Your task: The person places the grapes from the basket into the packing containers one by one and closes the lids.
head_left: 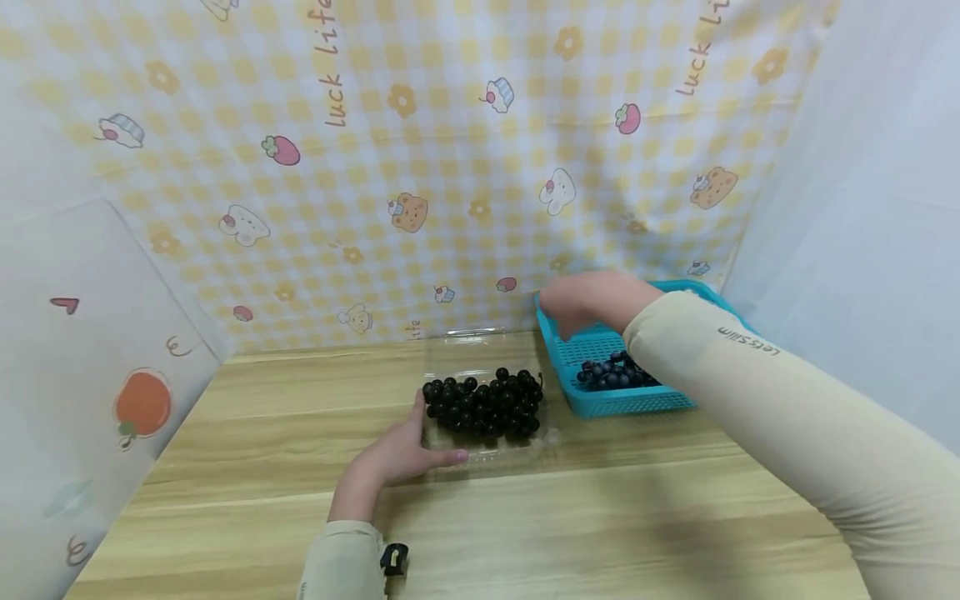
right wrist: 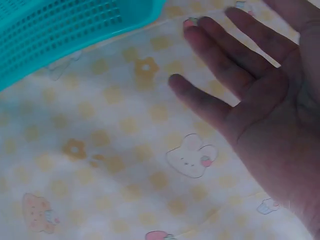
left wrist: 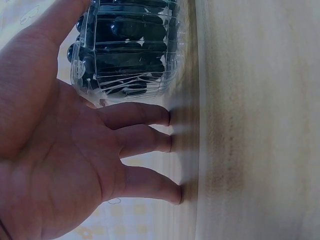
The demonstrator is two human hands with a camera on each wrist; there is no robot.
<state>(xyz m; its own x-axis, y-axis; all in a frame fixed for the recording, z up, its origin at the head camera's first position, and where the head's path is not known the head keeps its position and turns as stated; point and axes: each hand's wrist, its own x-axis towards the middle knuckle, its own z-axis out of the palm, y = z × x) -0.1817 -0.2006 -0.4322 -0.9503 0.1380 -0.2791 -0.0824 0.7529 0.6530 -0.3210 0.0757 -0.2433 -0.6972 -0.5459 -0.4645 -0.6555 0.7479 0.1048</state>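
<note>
A bunch of black grapes (head_left: 487,407) sits in a clear plastic box (head_left: 517,454), its clear lid (head_left: 476,337) raised at the back. My left hand (head_left: 396,450) rests against the box's front left corner, thumb along the front and a finger at the left side. In the left wrist view, three spread fingers (left wrist: 145,139) reach down to the table beside the box. Over the left rim of a blue plastic basket (head_left: 633,406) is my right hand (head_left: 581,302). Its fingers (right wrist: 220,57) look loosely extended in the right wrist view, with nothing held. More dark grapes (head_left: 615,372) lie in the basket, partly behind my right forearm.
The wooden table (head_left: 247,467) ends at a checked cloth (head_left: 450,167) hanging behind the box and basket. White sheets close off the left and right sides. The basket stands to the right of the box, near the cloth.
</note>
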